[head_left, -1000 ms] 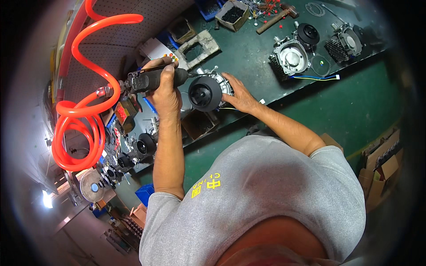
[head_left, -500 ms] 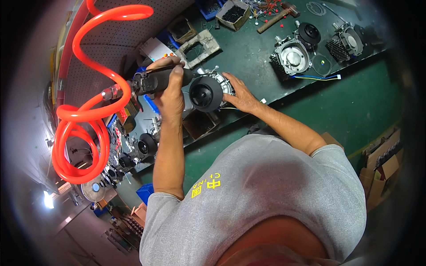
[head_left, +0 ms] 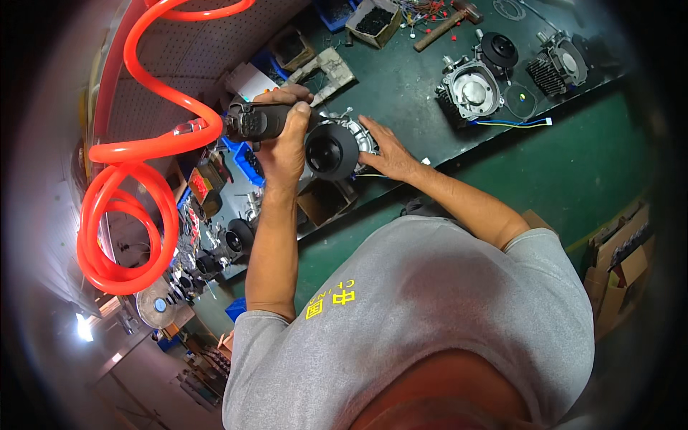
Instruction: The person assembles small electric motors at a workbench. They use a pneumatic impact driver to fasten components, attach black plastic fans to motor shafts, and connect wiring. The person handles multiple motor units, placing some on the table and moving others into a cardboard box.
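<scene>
My left hand (head_left: 288,147) is wrapped round a dark pneumatic screwdriver (head_left: 259,122), fed by a red coiled air hose (head_left: 154,152). The driver lies nearly level, its front end pointing at a silvery metal housing (head_left: 360,133) with a round black fan wheel (head_left: 331,152). Whether its bit touches a screw is hidden. Against the right side of that housing, my right hand (head_left: 390,154) grips the rim, fingers behind and thumb at the near side. A thin cable end with a white plug hangs out under this hand.
Similar housings (head_left: 473,93) stand at the right on the green bench (head_left: 401,89), near a hammer (head_left: 448,29). A box of black parts (head_left: 374,23), a blue bin (head_left: 247,163) and a pale block-shaped fixture (head_left: 337,75) sit around. Cardboard boxes (head_left: 620,265) stand on the floor at right.
The screwdriver and left hand have shifted slightly right, toward the housing, and the hose loops swung with them. My right hand and the housing have hardly moved.
</scene>
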`<state>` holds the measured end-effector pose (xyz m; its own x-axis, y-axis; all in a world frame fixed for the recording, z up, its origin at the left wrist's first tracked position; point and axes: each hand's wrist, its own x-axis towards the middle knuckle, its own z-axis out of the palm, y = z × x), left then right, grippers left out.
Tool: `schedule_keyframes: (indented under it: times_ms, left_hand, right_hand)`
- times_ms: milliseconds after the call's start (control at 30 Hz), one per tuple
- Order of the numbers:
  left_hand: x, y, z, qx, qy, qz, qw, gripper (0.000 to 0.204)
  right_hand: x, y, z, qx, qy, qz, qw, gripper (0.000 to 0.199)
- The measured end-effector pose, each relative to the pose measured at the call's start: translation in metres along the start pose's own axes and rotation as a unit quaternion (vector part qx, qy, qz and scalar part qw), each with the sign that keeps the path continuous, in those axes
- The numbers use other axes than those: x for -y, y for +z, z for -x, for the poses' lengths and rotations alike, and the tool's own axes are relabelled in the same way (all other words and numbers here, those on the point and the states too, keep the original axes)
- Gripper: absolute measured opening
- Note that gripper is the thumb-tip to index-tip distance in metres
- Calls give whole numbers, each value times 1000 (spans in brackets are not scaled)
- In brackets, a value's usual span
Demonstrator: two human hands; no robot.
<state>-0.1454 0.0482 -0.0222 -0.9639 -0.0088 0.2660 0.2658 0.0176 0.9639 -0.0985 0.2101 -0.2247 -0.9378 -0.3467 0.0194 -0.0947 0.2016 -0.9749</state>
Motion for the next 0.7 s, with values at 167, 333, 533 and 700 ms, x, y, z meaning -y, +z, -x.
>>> schedule_keyframes:
  times_ms: [167,333,533,700]
  left_hand:
    - [3,1,-3,18,16,-24,999,17]
    - [3,0,-5,-12,26,24,999,18]
    - [-23,6,-5,-42,28,-53,997,22]
    - [-62,-9,-9,-158,71,-31,984,24]
  right_hand:
    - [1,0,1,0,12,2,1000,92]
    - [1,0,-2,-6,-4,-2,1000,92]
    - [11,-4,-3,13,15,21,1000,92]
    - [38,-25,-7,95,99,32,990,78]
